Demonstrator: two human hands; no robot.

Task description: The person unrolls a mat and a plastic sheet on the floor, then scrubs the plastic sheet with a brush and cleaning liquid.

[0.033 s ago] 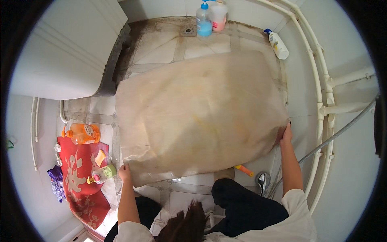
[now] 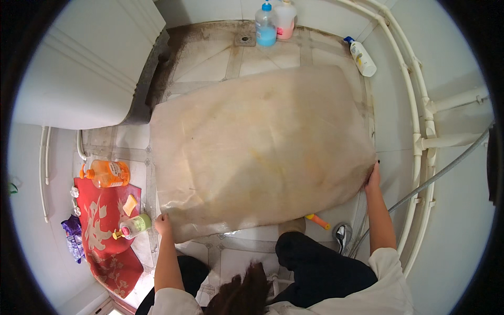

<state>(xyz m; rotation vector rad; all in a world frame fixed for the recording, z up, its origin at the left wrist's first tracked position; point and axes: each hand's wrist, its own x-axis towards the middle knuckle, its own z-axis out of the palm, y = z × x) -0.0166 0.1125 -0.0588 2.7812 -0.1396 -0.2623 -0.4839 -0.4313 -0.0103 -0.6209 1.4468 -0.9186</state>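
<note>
A large beige mat (image 2: 257,147) with yellowish stains and creases spreads across the tiled floor in front of me. My left hand (image 2: 163,224) is closed on its near left corner. At its right edge my right hand (image 2: 373,178) grips the near right corner, the fingers partly hidden by the mat. Close to my left hand lies a clear pump bottle (image 2: 135,227) with green and pink on it. The mat covers most of the floor beneath it.
To the left, a red patterned mat (image 2: 100,226) bears a yellow soap bar (image 2: 130,205) and an orange pump bottle (image 2: 108,174). Blue (image 2: 266,31) and pink bottles (image 2: 285,21) stand at the back. A white bottle (image 2: 363,59) leans right. A shower head (image 2: 343,236) and grey hose (image 2: 441,176) lie near white pipes (image 2: 416,142).
The mat's right corner has turned slightly, so the reddish underside seen there before is now hidden. My right hand has shifted a little; my left hand stays in place.
</note>
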